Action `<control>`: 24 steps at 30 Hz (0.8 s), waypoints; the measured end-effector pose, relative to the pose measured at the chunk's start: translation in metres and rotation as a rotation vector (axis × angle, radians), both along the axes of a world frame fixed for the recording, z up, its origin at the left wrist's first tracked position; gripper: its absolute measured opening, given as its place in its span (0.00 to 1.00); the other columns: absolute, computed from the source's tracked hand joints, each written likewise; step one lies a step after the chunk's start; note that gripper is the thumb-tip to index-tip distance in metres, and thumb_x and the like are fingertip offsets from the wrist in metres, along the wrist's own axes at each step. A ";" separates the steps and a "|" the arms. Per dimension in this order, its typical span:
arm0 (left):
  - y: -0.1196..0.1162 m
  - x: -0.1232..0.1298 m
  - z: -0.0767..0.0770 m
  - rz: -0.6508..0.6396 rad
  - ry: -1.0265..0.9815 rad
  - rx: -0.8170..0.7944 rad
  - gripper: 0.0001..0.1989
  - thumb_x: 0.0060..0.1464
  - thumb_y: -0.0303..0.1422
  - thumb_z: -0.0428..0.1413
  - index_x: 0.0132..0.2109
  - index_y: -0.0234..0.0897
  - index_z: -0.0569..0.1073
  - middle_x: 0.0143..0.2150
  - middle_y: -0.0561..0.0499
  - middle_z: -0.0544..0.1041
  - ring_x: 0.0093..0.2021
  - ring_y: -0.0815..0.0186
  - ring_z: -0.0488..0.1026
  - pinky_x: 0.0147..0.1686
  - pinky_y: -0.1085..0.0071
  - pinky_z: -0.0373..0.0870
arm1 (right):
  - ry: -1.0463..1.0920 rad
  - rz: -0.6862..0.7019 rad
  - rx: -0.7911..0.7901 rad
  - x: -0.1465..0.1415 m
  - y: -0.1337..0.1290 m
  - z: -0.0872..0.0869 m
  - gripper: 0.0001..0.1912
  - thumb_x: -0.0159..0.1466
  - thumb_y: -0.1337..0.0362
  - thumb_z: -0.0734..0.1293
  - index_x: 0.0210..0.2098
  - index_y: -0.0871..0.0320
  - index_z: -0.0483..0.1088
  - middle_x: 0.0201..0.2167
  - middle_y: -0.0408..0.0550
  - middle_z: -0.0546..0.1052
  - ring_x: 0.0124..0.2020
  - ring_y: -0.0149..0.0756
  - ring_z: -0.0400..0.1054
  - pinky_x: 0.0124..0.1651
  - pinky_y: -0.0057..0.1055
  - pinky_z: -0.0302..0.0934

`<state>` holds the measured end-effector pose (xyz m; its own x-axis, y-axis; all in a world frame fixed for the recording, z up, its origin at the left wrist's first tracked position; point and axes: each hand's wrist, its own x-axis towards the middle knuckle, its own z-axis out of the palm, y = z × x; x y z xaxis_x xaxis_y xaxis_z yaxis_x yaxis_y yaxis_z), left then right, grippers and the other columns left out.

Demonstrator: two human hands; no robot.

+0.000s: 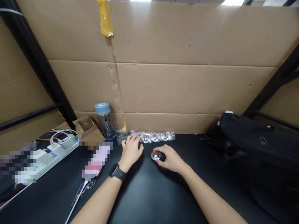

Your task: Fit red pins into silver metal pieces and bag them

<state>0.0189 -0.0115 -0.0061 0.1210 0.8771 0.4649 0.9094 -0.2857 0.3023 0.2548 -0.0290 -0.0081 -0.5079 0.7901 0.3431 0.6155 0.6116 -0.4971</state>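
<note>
A round silver object with a red mark (155, 155) is held between the thumb and fingers of my right hand (170, 158), just above or on the black table (144, 199). My left hand (131, 151), with a black watch (117, 172) on its wrist, has its fingers apart and reaches to the near edge of a row of clear plastic packets. Several similar silver discs with red marks (154, 137) lie in those packets along the cardboard wall. The left fingertips overlap the packets at the row's left part; whether they touch is unclear.
At the back left stand a bottle with a blue lid (102, 108) and an open cardboard box (87, 129). A power strip (56, 155) with cables and a blurred phone (98, 160) with a cord lie left. A black bag (252, 137) sits right. Cardboard (163, 87) walls the back.
</note>
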 end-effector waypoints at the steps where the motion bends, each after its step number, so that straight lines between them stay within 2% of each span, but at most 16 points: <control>1: -0.002 0.004 0.000 -0.074 -0.043 -0.018 0.10 0.60 0.32 0.53 0.47 0.44 0.75 0.52 0.47 0.77 0.57 0.52 0.65 0.52 0.53 0.57 | 0.041 -0.020 -0.006 0.000 0.001 0.000 0.22 0.56 0.64 0.73 0.51 0.49 0.74 0.46 0.46 0.81 0.44 0.42 0.71 0.52 0.39 0.62; 3: -0.004 0.011 -0.002 -0.222 -0.125 -0.060 0.10 0.58 0.31 0.55 0.47 0.46 0.75 0.51 0.50 0.77 0.56 0.54 0.67 0.52 0.56 0.58 | 0.159 -0.070 -0.055 0.001 0.003 -0.001 0.22 0.56 0.61 0.74 0.50 0.50 0.74 0.45 0.47 0.81 0.44 0.42 0.72 0.49 0.38 0.64; 5: -0.005 0.016 -0.005 -0.314 -0.213 -0.082 0.09 0.57 0.31 0.58 0.46 0.45 0.74 0.48 0.50 0.78 0.54 0.56 0.69 0.51 0.58 0.61 | 0.337 -0.115 -0.153 0.000 0.007 -0.003 0.21 0.57 0.58 0.74 0.49 0.52 0.73 0.45 0.48 0.80 0.44 0.42 0.74 0.44 0.36 0.65; 7: -0.005 0.020 -0.007 -0.338 -0.311 -0.066 0.07 0.57 0.34 0.60 0.43 0.43 0.75 0.46 0.50 0.78 0.51 0.57 0.71 0.51 0.60 0.62 | 0.555 -0.131 -0.275 -0.001 0.009 -0.003 0.22 0.58 0.55 0.74 0.49 0.53 0.72 0.45 0.50 0.80 0.45 0.43 0.75 0.42 0.34 0.66; 9: -0.007 0.025 -0.008 -0.340 -0.387 -0.019 0.06 0.57 0.37 0.61 0.42 0.43 0.76 0.45 0.50 0.77 0.50 0.58 0.71 0.52 0.60 0.63 | 0.749 -0.117 -0.397 -0.004 0.010 -0.003 0.22 0.58 0.54 0.75 0.48 0.54 0.70 0.44 0.51 0.80 0.46 0.43 0.75 0.44 0.35 0.67; 12: -0.011 0.030 -0.009 -0.322 -0.424 0.071 0.08 0.57 0.39 0.62 0.43 0.46 0.79 0.50 0.50 0.75 0.53 0.58 0.70 0.55 0.59 0.61 | 0.904 -0.062 -0.551 -0.008 0.005 -0.001 0.24 0.56 0.56 0.77 0.48 0.54 0.68 0.43 0.49 0.80 0.46 0.41 0.75 0.49 0.36 0.67; 15: -0.015 0.034 -0.009 -0.286 -0.407 0.121 0.05 0.57 0.37 0.62 0.41 0.47 0.80 0.51 0.49 0.74 0.55 0.57 0.70 0.55 0.58 0.60 | 0.942 -0.019 -0.650 -0.011 -0.001 0.001 0.29 0.53 0.59 0.79 0.50 0.52 0.65 0.42 0.48 0.80 0.44 0.39 0.75 0.49 0.37 0.68; 18: -0.018 0.036 -0.008 -0.285 -0.368 0.132 0.03 0.57 0.35 0.62 0.38 0.46 0.81 0.50 0.49 0.74 0.54 0.57 0.69 0.54 0.58 0.61 | 0.918 0.008 -0.658 -0.013 -0.002 0.001 0.31 0.52 0.60 0.79 0.50 0.51 0.64 0.42 0.47 0.80 0.41 0.38 0.75 0.46 0.36 0.68; 21: -0.019 0.037 -0.006 -0.270 -0.312 0.135 0.03 0.55 0.36 0.62 0.35 0.44 0.80 0.50 0.49 0.74 0.54 0.56 0.68 0.54 0.57 0.60 | 0.853 -0.014 -0.577 -0.011 0.003 -0.002 0.30 0.52 0.61 0.77 0.51 0.52 0.63 0.41 0.48 0.80 0.38 0.37 0.74 0.39 0.33 0.68; 24: -0.017 0.034 -0.006 -0.216 -0.241 0.113 0.04 0.53 0.36 0.63 0.32 0.43 0.80 0.51 0.48 0.74 0.55 0.55 0.67 0.54 0.56 0.59 | 0.694 -0.100 -0.418 -0.002 0.010 -0.001 0.29 0.53 0.63 0.75 0.51 0.53 0.63 0.40 0.48 0.80 0.36 0.36 0.73 0.35 0.30 0.65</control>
